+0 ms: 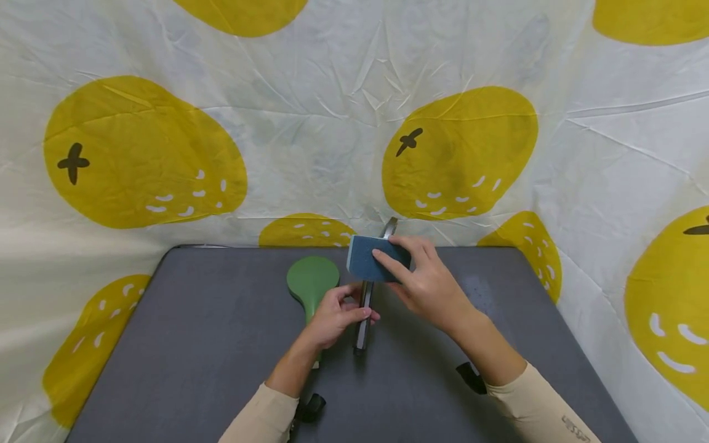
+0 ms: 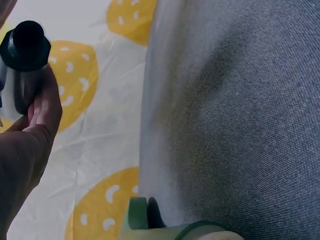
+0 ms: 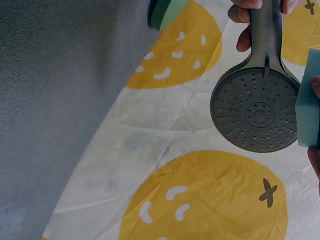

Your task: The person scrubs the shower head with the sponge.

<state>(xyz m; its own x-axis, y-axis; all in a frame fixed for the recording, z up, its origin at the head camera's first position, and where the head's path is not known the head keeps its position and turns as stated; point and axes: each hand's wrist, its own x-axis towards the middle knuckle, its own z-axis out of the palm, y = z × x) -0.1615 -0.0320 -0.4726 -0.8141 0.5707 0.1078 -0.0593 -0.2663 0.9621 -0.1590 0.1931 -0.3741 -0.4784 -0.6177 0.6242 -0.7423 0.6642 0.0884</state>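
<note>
So, left hand (image 1: 335, 314) grips showerhead (image 3: 261, 95) (right hand (image 1: 426, 283), sponge (image 1: 362, 263)).

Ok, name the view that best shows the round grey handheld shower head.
Right wrist: the shower head shows nearly its whole perforated face there. Head view: edge-on, partly behind a rectangular blue sponge. Left wrist: mainly the handle's end.

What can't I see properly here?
Head view: middle of the shower head, behind the blue sponge.
Head view: part of the green paddle, behind the left hand and wrist.
Right wrist view: part of the blue sponge, cut off by the edge.
Head view: writing on the right sleeve, too small.
</note>
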